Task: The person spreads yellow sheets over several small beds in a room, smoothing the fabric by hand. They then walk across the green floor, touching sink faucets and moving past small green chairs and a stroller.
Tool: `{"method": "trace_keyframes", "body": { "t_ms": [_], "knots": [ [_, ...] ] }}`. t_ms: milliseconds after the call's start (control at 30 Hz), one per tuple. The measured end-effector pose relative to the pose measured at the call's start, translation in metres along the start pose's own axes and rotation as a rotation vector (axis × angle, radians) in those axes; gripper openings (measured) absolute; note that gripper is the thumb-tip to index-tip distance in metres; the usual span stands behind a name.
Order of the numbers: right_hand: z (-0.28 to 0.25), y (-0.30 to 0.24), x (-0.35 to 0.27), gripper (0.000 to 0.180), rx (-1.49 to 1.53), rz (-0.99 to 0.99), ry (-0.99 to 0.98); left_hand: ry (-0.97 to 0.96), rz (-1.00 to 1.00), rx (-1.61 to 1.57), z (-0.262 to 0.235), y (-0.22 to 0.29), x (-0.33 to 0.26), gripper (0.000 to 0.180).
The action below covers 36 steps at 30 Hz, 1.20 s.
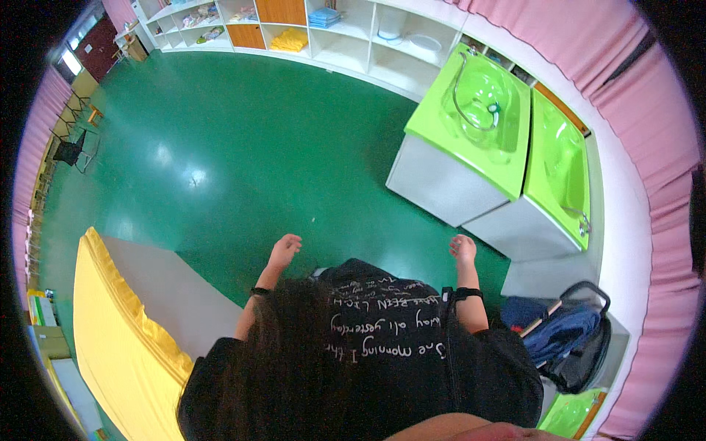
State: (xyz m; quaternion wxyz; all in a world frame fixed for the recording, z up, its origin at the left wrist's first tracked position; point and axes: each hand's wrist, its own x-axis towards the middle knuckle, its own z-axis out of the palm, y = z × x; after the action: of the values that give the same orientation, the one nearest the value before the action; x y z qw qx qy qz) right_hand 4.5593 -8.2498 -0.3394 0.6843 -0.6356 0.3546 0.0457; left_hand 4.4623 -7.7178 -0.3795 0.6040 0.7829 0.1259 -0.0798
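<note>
My left hand [287, 250] hangs in the air over the green floor [243, 140], its fingers loosely bent and apart, with nothing in it. Level with it on the other side, my right hand [462, 248] is also empty, fingers slightly curled and open. It is nearest to the pale side of a cabinet topped by a bright green basin [482, 103], but apart from it. A dark band goes round each forearm. Neither hand touches anything.
A second green basin [562, 154] adjoins the first. A folded dark blue stroller [562, 331] stands at the right. To the left is a table with a yellow cloth [125, 338]. White shelves [342, 48] line the far wall; a black chair [70, 151] is far left.
</note>
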Motion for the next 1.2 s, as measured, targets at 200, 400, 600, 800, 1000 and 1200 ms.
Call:
{"method": "trace_keyframes", "body": {
  "t_ms": [200,400,600,800,1000,1200],
  "knots": [
    [0.155,-0.068,0.075,0.023,-0.092,-0.028,-0.289,0.04,-0.098,-0.028,-0.03,0.019,0.107,0.017],
    [0.278,-0.11,0.146,0.021,-0.086,0.041,-0.302,0.058,-0.123,0.012,-0.114,0.011,0.23,0.018],
    [0.381,-0.163,0.203,0.021,0.048,0.064,-0.227,0.158,-0.102,0.032,-0.185,0.035,0.386,0.019],
    [0.446,-0.223,0.261,0.021,0.034,-0.015,-0.223,-0.073,-0.104,0.18,-0.192,0.077,0.542,0.018],
    [0.439,-0.269,0.358,0.017,0.323,0.004,-0.006,-0.192,-0.021,0.096,-0.151,0.136,0.686,0.02],
    [0.451,-0.336,0.475,0.018,0.415,-0.013,0.147,-0.269,0.078,0.144,-0.108,0.2,0.811,0.019]
  ]
}}
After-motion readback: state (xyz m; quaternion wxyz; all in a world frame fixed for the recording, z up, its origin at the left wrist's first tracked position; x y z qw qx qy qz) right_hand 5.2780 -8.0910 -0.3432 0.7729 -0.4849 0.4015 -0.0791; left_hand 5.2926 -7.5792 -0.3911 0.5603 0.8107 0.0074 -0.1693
